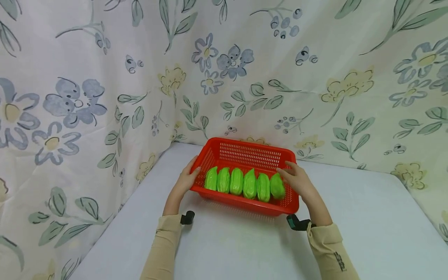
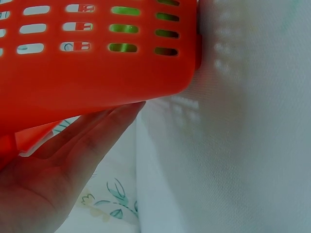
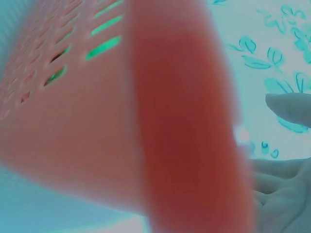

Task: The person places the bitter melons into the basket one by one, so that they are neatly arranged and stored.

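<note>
In the head view a red plastic basket (image 1: 232, 199) with slotted walls stands on the white table. Inside it, several bright green, ribbed, pointed fruit-like pieces (image 1: 250, 184) lie side by side in a row. My left hand (image 1: 185, 181) holds the basket's left end, thumb over the rim; the left wrist view has its fingers (image 2: 92, 141) along the outside. At the right end is my right hand (image 1: 295, 179), its fingers spread over the rim. Thumb and fingers (image 3: 291, 108) are apart in the right wrist view, where the blurred rim hides part of the hand.
A white table (image 1: 357, 210) extends around the basket. Behind it and along the left hangs a floral curtain (image 1: 259, 116), close to the basket's far side. Both forearms wear beige sleeves, with a small dark camera (image 1: 297, 223) on the right wrist.
</note>
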### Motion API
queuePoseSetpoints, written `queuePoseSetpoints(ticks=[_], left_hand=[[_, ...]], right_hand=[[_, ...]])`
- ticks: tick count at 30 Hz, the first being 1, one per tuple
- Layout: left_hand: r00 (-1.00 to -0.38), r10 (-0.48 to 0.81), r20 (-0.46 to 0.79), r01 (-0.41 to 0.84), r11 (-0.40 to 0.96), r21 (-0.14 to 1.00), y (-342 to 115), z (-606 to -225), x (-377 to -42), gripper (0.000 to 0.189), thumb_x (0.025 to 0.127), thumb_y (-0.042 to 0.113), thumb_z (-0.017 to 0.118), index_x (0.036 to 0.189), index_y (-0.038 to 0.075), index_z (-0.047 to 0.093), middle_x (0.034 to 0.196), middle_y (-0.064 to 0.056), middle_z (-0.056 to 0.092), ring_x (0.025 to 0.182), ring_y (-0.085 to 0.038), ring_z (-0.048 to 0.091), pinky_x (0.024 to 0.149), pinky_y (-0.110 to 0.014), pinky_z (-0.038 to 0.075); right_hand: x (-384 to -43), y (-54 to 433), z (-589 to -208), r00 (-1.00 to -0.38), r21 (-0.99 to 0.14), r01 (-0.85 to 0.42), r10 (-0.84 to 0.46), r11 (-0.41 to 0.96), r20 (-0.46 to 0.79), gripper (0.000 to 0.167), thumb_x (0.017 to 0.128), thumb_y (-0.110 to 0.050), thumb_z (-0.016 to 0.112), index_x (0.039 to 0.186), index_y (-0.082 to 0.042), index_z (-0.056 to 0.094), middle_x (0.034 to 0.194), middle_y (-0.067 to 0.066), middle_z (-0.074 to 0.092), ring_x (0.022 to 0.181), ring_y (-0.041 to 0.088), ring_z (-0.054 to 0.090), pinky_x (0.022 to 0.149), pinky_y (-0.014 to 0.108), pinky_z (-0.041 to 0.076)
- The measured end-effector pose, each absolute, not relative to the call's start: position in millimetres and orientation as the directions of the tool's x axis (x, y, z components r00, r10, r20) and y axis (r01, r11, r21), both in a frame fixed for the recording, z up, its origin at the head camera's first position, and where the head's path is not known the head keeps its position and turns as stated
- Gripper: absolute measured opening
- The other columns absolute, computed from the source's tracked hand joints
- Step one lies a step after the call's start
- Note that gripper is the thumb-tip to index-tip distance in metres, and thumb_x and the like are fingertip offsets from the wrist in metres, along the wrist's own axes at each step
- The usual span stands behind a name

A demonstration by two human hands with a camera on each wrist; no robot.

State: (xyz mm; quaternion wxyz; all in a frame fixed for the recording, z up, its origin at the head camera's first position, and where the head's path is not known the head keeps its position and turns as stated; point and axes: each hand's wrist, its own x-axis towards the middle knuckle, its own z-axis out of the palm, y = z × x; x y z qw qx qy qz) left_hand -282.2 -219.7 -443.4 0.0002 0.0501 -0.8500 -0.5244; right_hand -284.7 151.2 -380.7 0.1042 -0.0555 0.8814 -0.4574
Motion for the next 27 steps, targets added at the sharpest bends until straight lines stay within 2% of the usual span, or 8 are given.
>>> queuePoseSetpoints(ticks=[3, 7, 12, 13, 15, 19, 21, 27], left_hand=[[-0.995, -0.089, -0.054, -0.089, 0.462, 0.883, -222, -443, -281, 0.057, 0.104, 0.029, 0.041, 0.157, 0.024, 0.019, 0.154, -0.019, 0.036, 0.123, -0.035, 0.048, 0.102, -0.053, 0.042], [-0.995, -0.095, -0.043, -0.087, 0.523, 0.848, -224, -442, -280, 0.058, 0.104, 0.032, 0.043, 0.157, 0.024, 0.021, 0.151, -0.020, 0.041, 0.113, -0.033, 0.054, 0.092, -0.046, 0.049], [-0.994, -0.089, -0.057, -0.101, 0.654, 0.750, -225, -435, -277, 0.064, 0.101, 0.054, 0.036, 0.157, 0.029, 0.017, 0.142, -0.019, 0.050, 0.099, -0.031, 0.057, 0.085, -0.044, 0.046], [-0.994, -0.080, -0.071, -0.106, 0.675, 0.730, -226, -433, -277, 0.067, 0.100, 0.059, 0.032, 0.157, 0.029, 0.016, 0.142, -0.019, 0.049, 0.100, -0.032, 0.056, 0.086, -0.047, 0.046], [-0.993, -0.067, -0.096, -0.115, 0.714, 0.691, -225, -428, -277, 0.072, 0.097, 0.068, 0.024, 0.158, 0.030, 0.012, 0.147, -0.023, 0.042, 0.117, -0.039, 0.053, 0.096, -0.056, 0.043], [-0.993, -0.066, -0.099, -0.113, 0.782, 0.613, -220, -416, -280, 0.077, 0.096, 0.071, 0.021, 0.158, 0.027, 0.010, 0.158, -0.031, 0.018, 0.143, -0.053, 0.019, 0.112, -0.069, 0.020], [-0.994, -0.068, -0.081, -0.102, 0.817, 0.568, -212, -410, -283, 0.077, 0.096, 0.070, 0.024, 0.158, 0.026, 0.010, 0.159, -0.033, 0.011, 0.145, -0.056, 0.008, 0.114, -0.070, 0.011], [-0.999, -0.020, -0.040, -0.035, 0.903, 0.428, -177, -398, -287, 0.080, 0.094, 0.072, 0.028, 0.158, 0.027, 0.013, 0.160, -0.030, 0.011, 0.145, -0.057, 0.005, 0.115, -0.068, 0.005]], right_hand=[[-283, 150, -380, -0.972, -0.818, -0.010, -0.198, 0.576, -0.128, 0.073, 0.102, -0.040, 0.046, 0.154, 0.003, 0.017, 0.147, 0.033, 0.039, 0.127, 0.046, 0.051, 0.101, 0.059, 0.043], [-282, 149, -381, -0.972, -0.816, -0.025, -0.206, 0.577, -0.116, 0.073, 0.102, -0.042, 0.046, 0.154, 0.002, 0.018, 0.148, 0.032, 0.040, 0.131, 0.047, 0.046, 0.101, 0.060, 0.043], [-279, 149, -380, -0.975, -0.808, -0.043, -0.201, 0.588, -0.094, 0.075, 0.101, -0.043, 0.046, 0.154, 0.001, 0.017, 0.150, 0.031, 0.037, 0.137, 0.047, 0.038, 0.103, 0.061, 0.040], [-278, 149, -379, -0.978, -0.804, -0.049, -0.194, 0.592, -0.083, 0.075, 0.101, -0.043, 0.046, 0.154, 0.001, 0.016, 0.150, 0.031, 0.036, 0.138, 0.047, 0.037, 0.103, 0.061, 0.040], [-276, 150, -379, -0.984, -0.798, -0.058, -0.170, 0.600, -0.056, 0.076, 0.101, -0.043, 0.046, 0.155, 0.001, 0.014, 0.152, 0.030, 0.034, 0.139, 0.047, 0.035, 0.103, 0.061, 0.040], [-273, 153, -380, -0.991, -0.791, -0.070, -0.130, 0.608, -0.012, 0.079, 0.101, -0.045, 0.045, 0.156, -0.001, 0.009, 0.155, 0.029, 0.029, 0.139, 0.050, 0.033, 0.100, 0.061, 0.041], [-272, 154, -381, -0.993, -0.783, -0.071, -0.120, 0.618, -0.005, 0.080, 0.101, -0.047, 0.044, 0.156, -0.003, 0.007, 0.156, 0.029, 0.026, 0.139, 0.051, 0.032, 0.098, 0.061, 0.042], [-272, 154, -387, -0.990, -0.700, -0.132, -0.128, 0.701, 0.058, 0.079, 0.100, -0.047, 0.045, 0.155, -0.001, 0.013, 0.155, 0.027, 0.030, 0.137, 0.049, 0.036, 0.095, 0.058, 0.046]])
